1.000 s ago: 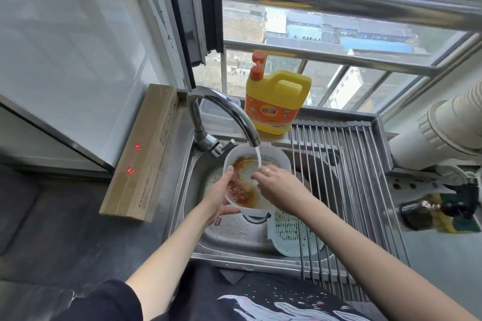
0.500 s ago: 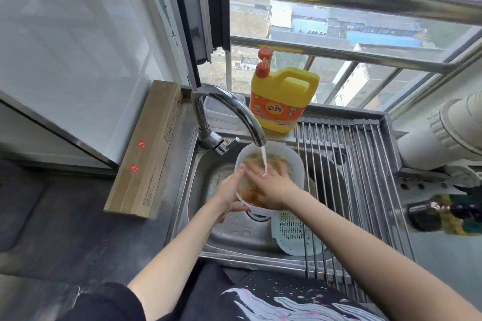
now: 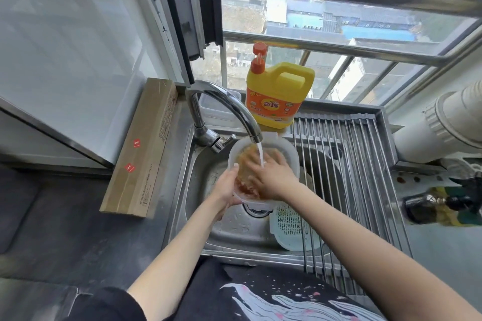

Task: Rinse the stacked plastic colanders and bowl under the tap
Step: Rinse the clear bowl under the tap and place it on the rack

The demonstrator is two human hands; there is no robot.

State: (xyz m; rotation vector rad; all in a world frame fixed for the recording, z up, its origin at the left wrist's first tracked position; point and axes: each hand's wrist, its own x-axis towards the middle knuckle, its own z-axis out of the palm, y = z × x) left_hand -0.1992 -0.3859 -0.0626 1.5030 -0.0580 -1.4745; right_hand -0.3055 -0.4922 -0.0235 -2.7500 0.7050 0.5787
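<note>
At the centre of the frame a translucent white plastic bowl [image 3: 288, 154] is held over the steel sink [image 3: 198, 177], directly under the spout of the chrome tap [image 3: 221, 104]; a stream of water [image 3: 260, 155] falls into it, and its inside is smeared with orange-red residue; the left hand [image 3: 227, 186] grips the bowl's near-left rim, thumb on the edge and fingers curled beneath; the right hand [image 3: 271, 177] lies open and flat inside the bowl, palm down, with the water landing on its fingers. Just below and right of the bowl, a pale perforated plastic colander [image 3: 289, 227] rests on the sink floor, partly under the bars of the roll-up steel drying rack [image 3: 347, 177] that spans the sink's right half. Above centre, a yellow dish-soap jug [image 3: 279, 94] with an orange pump stands on the ledge behind the tap, before the barred window. At left of the frame a long cardboard box [image 3: 143, 148] lies on the worktop [image 3: 78, 229] beside the sink; at right, a dark glass bottle [image 3: 427, 206] lies near the edge.
</note>
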